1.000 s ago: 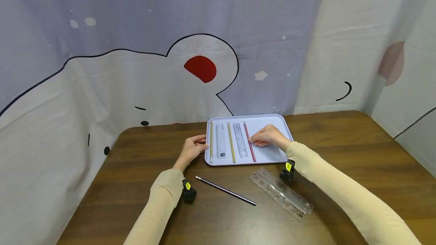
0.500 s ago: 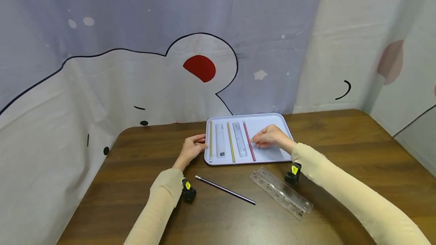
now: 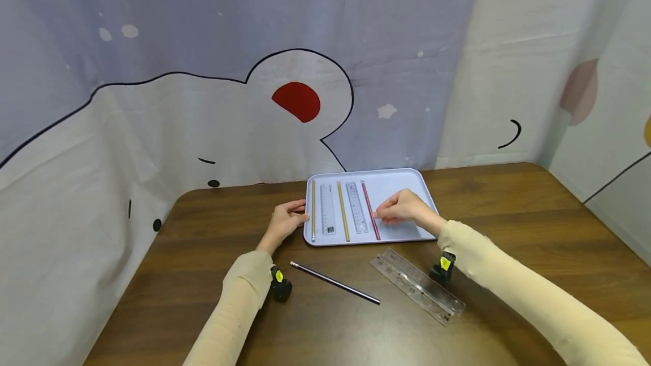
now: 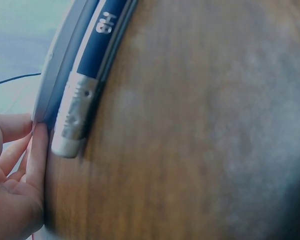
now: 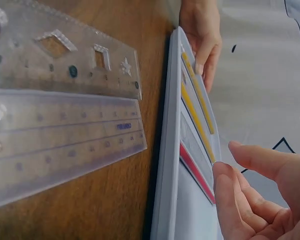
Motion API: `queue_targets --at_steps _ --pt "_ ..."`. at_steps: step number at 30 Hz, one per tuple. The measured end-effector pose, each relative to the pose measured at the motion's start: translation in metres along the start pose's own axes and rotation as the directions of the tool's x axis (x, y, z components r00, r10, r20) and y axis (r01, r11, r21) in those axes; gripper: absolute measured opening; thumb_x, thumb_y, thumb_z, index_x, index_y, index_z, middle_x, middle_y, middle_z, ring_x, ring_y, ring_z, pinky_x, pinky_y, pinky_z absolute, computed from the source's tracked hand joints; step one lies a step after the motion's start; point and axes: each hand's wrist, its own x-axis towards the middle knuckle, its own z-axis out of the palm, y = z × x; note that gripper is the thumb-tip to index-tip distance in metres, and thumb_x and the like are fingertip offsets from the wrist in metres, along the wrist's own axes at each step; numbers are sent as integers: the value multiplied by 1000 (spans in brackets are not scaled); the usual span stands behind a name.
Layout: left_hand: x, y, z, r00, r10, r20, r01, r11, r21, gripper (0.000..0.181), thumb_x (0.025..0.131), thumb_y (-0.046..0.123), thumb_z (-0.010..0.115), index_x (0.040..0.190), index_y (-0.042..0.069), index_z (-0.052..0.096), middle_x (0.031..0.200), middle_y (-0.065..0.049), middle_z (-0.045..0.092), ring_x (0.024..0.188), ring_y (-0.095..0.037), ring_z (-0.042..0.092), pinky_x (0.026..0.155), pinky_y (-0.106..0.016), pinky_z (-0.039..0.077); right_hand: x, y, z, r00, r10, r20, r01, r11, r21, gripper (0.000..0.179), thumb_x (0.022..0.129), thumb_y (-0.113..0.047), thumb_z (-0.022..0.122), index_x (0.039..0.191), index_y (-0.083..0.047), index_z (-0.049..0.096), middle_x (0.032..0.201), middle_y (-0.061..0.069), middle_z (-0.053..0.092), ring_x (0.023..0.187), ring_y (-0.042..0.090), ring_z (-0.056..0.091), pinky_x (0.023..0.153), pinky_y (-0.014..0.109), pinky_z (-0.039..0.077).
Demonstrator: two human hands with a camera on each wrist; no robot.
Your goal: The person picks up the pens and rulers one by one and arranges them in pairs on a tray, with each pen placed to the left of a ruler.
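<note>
My left hand (image 3: 283, 223) grips the left rim of a pale tray (image 3: 402, 232), thumb and fingers at its edge in the left wrist view. On the tray lie, left to right, a yellow pencil (image 3: 313, 213), a clear ruler (image 3: 328, 208), a second yellow pencil (image 3: 343, 210), another clear ruler (image 3: 357, 208) and a red pencil (image 3: 370, 208), roughly parallel. Beside the red pencil is my right hand (image 3: 407, 207), fingers loosely bent. The right wrist view shows a gap between its thumb and forefinger, with nothing held. Whether a fingertip touches the red pencil, I cannot tell.
A dark pencil (image 3: 335, 283) with a white eraser lies slantwise on the wooden table (image 3: 203, 287) before the tray. Right of it, two larger clear rulers (image 3: 417, 287) overlap, one with cut-out shapes. A patterned curtain (image 3: 229, 123) hangs behind the table.
My right hand has shifted slightly towards me along the red pencil, its wrist drifting right. The left hand, tray and other items keep their places; the head view has moved a little.
</note>
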Motion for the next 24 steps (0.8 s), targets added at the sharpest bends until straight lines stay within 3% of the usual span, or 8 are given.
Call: queue_targets --at_steps 24 --pt "2 -4 0 1000 12 6 -12 1000 -6 46 79 0 64 123 1 54 117 -20 59 90 -16 62 77 -29 56 -29 3 0 998 -69 9 69 996 -54 26 73 -21 73 87 1 70 69 6 70 60 7 62 60 28 57"
